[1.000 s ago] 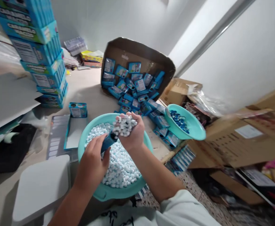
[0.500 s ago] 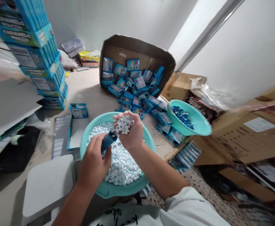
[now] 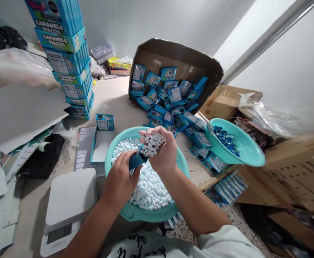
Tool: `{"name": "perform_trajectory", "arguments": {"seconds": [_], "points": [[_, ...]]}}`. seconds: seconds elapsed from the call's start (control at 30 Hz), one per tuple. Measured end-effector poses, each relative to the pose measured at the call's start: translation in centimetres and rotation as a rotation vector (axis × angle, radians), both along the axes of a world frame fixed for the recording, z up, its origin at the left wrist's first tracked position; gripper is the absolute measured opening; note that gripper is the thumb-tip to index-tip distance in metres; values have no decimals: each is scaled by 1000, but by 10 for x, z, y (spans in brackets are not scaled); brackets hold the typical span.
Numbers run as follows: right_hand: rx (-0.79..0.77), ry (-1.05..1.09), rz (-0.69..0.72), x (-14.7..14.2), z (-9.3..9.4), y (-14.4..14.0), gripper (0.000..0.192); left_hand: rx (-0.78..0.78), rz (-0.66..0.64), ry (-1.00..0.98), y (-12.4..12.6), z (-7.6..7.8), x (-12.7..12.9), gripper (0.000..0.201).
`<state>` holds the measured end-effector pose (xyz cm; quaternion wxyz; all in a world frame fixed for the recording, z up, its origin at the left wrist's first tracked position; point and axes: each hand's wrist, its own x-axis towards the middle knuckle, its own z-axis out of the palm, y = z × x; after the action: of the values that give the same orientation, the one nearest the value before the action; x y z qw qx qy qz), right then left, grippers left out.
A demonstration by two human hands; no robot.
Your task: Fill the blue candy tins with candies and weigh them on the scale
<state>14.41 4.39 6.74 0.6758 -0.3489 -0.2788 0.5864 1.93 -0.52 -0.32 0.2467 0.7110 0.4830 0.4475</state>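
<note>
My left hand (image 3: 123, 175) grips a small blue candy box (image 3: 137, 160), tilted with its open end up toward my other hand. My right hand (image 3: 163, 150) is cupped around a heap of small white candies (image 3: 153, 142), held right at the mouth of the box. Below both hands stands a turquoise basin (image 3: 186, 168) filled with loose white candies (image 3: 151, 190). How full the small box is cannot be seen.
A cardboard box (image 3: 178, 50) on its side spills small blue boxes. Right of it, a turquoise bowl (image 3: 250, 150) holds blue caps. Left are a kitchen scale (image 3: 71, 193), an open display tray (image 3: 103, 145) with one box, and a tall stack of display boxes (image 3: 73, 64).
The view has swung left, so everything appears further right. My hands stay together over the basin, the cupped candies still against the box mouth.
</note>
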Motion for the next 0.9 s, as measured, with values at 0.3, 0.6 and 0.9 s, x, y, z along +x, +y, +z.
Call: {"name": "perform_trajectory", "arguments": {"seconds": [0.3, 0.6, 0.9], "points": [[153, -188, 6, -7, 0, -6, 26, 43, -47, 28, -2, 0, -2, 39], [308, -372, 83, -3, -6, -8, 41, 40, -54, 14, -1, 0, -2, 36], [365, -811, 234, 31, 7, -4, 49, 14, -38, -58, -1, 4, -2, 31]]}}
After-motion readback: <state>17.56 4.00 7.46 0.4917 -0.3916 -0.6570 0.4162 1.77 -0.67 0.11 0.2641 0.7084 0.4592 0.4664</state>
